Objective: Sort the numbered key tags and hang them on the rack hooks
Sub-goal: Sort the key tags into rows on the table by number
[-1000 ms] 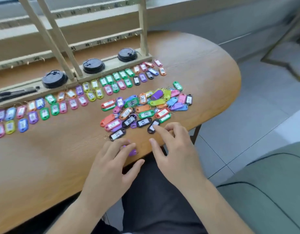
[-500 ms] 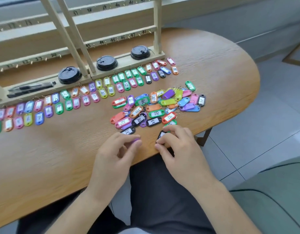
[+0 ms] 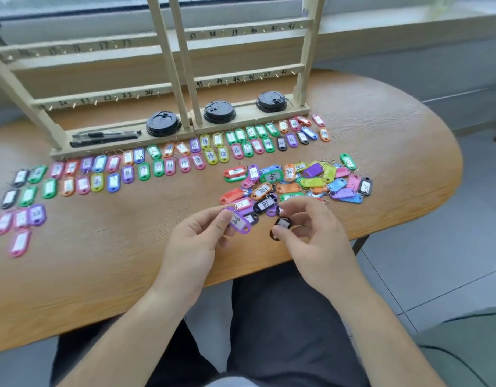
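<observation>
My left hand (image 3: 196,238) pinches a purple key tag (image 3: 239,223) lifted just above the table, its label facing up. My right hand (image 3: 311,233) pinches a black key tag (image 3: 280,229) beside it. Right behind both hands lies a loose pile of coloured tags (image 3: 297,182). Sorted tags (image 3: 168,163) lie in two rows along the foot of the wooden rack (image 3: 182,65), whose numbered rails carry small bare hooks. More sorted tags (image 3: 20,219) lie at the far left.
Three black cup lids (image 3: 219,111) and black pens (image 3: 104,136) sit on the rack's base. The oval wooden table (image 3: 101,275) ends close to my lap. A green seat (image 3: 464,353) is at lower right, and tiled floor lies beyond the table's right end.
Both hands went from resting on the table to picking up tags: the left lifted a purple tag, the right a black one. The view tilted up toward the rack.
</observation>
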